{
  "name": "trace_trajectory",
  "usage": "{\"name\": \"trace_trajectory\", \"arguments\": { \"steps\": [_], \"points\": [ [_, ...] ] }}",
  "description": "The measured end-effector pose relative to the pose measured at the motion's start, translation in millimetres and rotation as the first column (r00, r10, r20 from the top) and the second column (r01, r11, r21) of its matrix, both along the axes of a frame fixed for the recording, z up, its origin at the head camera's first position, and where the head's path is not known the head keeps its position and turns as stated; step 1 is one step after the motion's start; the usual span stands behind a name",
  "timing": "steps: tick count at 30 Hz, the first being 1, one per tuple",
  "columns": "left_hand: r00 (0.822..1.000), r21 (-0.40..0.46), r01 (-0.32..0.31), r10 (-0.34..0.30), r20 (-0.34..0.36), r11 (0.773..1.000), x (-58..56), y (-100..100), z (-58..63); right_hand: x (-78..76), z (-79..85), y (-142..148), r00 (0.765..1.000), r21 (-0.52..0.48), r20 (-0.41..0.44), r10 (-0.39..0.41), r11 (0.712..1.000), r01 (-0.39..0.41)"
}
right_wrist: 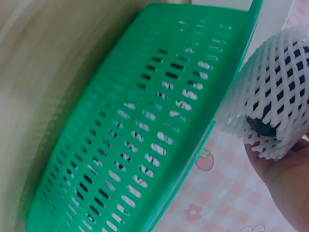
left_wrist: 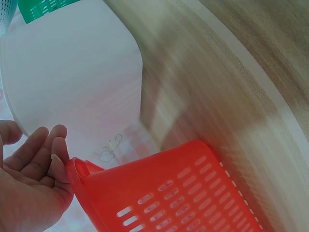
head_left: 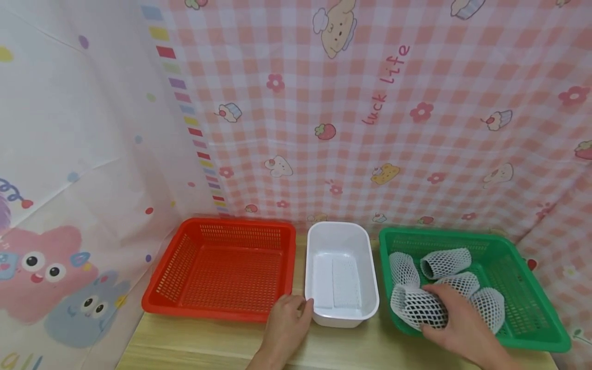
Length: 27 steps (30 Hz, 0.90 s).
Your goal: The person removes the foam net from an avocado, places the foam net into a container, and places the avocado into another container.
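Note:
My right hand [head_left: 462, 324] grips a dark item in a white foam net sleeve [head_left: 424, 307], at the near left side of the green basket [head_left: 538, 288]. In the right wrist view, part of the dark item shows through the torn-looking end of the foam net [right_wrist: 277, 92]; its kind is hidden. Several other foam net sleeves [head_left: 446, 263] lie in that basket. My left hand [head_left: 288, 324] rests between the red basket [head_left: 222, 314] and the white tub [head_left: 342, 322], its fingers loosely bent against their rims. It holds nothing that I can make out.
The baskets and tub stand in a row on a wooden table [head_left: 194, 341]. A pink checked cloth [head_left: 300, 128] hangs behind them, and a white printed cloth [head_left: 92, 205] hangs on the left. The red basket and white tub hold no loose items.

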<state>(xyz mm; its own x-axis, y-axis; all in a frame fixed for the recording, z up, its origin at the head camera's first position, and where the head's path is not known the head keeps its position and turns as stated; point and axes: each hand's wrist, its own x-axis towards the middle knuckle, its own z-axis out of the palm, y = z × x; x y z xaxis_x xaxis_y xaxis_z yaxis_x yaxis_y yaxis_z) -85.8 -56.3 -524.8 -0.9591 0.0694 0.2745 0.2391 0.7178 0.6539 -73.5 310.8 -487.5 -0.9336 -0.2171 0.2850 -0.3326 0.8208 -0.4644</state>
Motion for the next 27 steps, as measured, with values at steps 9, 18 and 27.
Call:
{"name": "trace_trajectory", "arguments": {
  "steps": [9, 18, 27],
  "points": [
    [1.0, -0.005, -0.004, 0.004, 0.01, 1.0, 0.4, 0, 0.1, 16.5, -6.4, -15, 0.997, -0.024, -0.081, 0.002, 1.0, -0.004],
    [0.989, -0.02, -0.005, 0.002, -0.149, 1.0, 1.8, -3, -3.8, 28.0, -10.4, -31, 0.985, -0.073, -0.163, 0.061, 0.995, -0.074],
    [0.837, -0.022, 0.037, -0.043, -0.546, 0.999, 3.3, -16, -13.8, 35.0, -17.0, -47, 0.977, -0.065, -0.18, 0.113, 0.99, -0.126]
  ]
}}
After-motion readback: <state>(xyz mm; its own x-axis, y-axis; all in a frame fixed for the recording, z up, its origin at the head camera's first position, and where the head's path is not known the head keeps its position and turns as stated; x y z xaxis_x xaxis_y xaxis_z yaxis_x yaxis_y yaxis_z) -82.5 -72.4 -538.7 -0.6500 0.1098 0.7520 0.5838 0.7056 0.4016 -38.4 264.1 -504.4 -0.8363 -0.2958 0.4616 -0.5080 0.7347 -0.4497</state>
